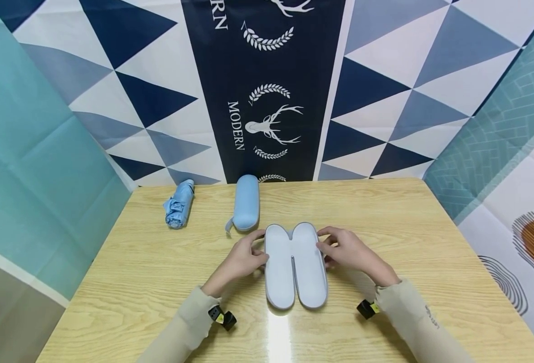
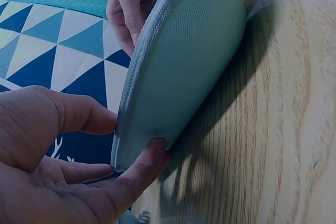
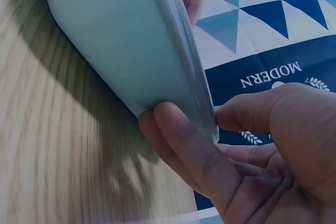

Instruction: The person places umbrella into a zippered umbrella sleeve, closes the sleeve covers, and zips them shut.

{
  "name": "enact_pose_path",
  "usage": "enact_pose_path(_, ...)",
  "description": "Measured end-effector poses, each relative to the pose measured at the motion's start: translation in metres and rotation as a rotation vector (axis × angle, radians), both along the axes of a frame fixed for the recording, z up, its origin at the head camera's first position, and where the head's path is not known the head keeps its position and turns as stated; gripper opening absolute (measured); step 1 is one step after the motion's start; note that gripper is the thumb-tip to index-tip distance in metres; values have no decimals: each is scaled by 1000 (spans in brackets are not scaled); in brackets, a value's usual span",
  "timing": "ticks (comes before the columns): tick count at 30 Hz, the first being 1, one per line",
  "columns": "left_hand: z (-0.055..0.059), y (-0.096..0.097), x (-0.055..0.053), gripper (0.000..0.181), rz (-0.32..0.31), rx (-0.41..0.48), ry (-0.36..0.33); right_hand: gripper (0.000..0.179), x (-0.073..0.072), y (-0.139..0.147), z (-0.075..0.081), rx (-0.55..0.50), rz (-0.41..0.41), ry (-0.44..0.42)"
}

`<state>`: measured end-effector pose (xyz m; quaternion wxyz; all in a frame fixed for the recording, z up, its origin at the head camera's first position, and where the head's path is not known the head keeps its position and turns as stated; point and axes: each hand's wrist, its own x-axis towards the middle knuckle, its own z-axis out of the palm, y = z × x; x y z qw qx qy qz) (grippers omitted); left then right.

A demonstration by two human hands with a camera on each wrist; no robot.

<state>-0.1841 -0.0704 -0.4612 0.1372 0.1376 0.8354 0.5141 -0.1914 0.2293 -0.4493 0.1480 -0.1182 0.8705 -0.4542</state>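
Note:
A capsule-shaped zip case (image 1: 279, 272) lies opened out at the middle of the table. Its two long shells are side by side, pale lining facing up, joined toward the far end. My left hand (image 1: 244, 254) grips the left shell, thumb at the rim and fingers against the outer wall. On the other side my right hand (image 1: 350, 249) pinches the right shell in the same way. The wrist views show the smooth outer wall (image 2: 184, 72) with zipper tape (image 3: 181, 30) along its rim, close over the wood.
A closed blue capsule case (image 1: 246, 204) with a small strap stands behind the opened one, near the back edge. To its left lies a folded blue umbrella (image 1: 180, 204). Patterned cloth (image 1: 271, 65) hangs behind the wooden table (image 1: 158, 272).

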Motion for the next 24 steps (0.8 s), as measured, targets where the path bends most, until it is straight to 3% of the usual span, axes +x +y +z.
enact_pose_path(13, 2, -4, 1, 68, -41, -19, -9, 40, 3, -2, 2, -5, -7, 6)
enact_pose_path(24, 1, -16, 5, 65, -32, 3, -40, 39, 3, -3, 2, -13, -9, -3)
